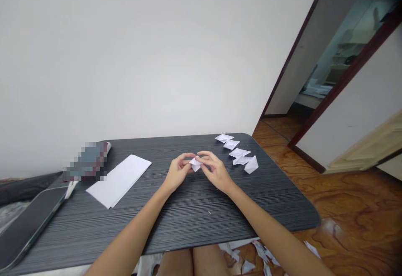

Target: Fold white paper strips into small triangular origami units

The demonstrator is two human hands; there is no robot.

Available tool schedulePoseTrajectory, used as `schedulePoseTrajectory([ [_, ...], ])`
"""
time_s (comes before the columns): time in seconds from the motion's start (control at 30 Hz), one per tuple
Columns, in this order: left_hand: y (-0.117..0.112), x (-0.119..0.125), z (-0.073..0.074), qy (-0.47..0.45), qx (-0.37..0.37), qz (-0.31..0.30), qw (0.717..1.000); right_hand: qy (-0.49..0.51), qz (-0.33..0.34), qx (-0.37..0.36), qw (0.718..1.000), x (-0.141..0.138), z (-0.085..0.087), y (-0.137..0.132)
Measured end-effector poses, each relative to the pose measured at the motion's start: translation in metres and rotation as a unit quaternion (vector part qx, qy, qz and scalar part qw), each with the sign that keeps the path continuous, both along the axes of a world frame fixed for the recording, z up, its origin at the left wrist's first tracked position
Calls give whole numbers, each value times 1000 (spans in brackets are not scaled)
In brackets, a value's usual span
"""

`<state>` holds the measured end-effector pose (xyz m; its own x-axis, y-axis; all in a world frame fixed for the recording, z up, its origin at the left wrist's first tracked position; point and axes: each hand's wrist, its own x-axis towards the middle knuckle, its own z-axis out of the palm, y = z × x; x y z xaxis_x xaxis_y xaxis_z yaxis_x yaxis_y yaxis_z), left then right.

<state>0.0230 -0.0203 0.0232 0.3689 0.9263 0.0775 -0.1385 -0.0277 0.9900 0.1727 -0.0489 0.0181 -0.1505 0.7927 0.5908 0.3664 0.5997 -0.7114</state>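
Over the middle of the dark table, a small folded white paper boat (196,165) is pinched from both sides. My left hand (179,170) has thumb and fingers closed on its left edge. On the right edge, my right hand (216,172) grips it between thumb and fingers. The boat's lower point shows between the hands, while the fingertips cover part of its sides. Several finished-looking paper boats (240,153) lie in a slanting row to the right of my right hand. One folded paper piece (251,165) nearest me in that row stands more upright.
White paper sheets (121,179) lie stacked on the left of the table (188,225). Beyond them is a pixelated object (86,161), and a phone-like dark slab (31,225) lies at the left edge. Paper scraps (248,266) litter the wooden floor (354,209).
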Motion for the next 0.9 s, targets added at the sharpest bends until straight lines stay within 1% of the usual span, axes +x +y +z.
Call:
schedulePoseTrajectory([
  [0.2,-1,0,-1,-91,-96,-12,991,-12,-12,-7,1000,1,0,0],
  [0.3,0,0,-2,-120,-121,0,985,-16,3,-10,1000,3,1,1],
  [0.37,0,-1,-2,-120,-122,2,985,-16,17,-8,1000,6,2,1],
  [0.53,0,-3,-3,-60,-81,-21,995,-16,44,-8,999,8,5,-1],
  [0.6,-1,-3,-2,-37,-60,-18,997,14,42,-19,999,7,4,0],
  [0.7,-2,0,-2,-4,-13,-18,1000,84,-2,-62,994,4,1,4],
  [0.77,-3,2,-3,30,24,-14,999,106,-37,-95,989,2,-1,6],
  [0.83,-3,3,-6,71,55,6,996,114,-53,-114,985,1,-4,9],
  [0.9,-4,4,-9,114,73,16,991,125,-57,-114,984,1,-6,10],
])
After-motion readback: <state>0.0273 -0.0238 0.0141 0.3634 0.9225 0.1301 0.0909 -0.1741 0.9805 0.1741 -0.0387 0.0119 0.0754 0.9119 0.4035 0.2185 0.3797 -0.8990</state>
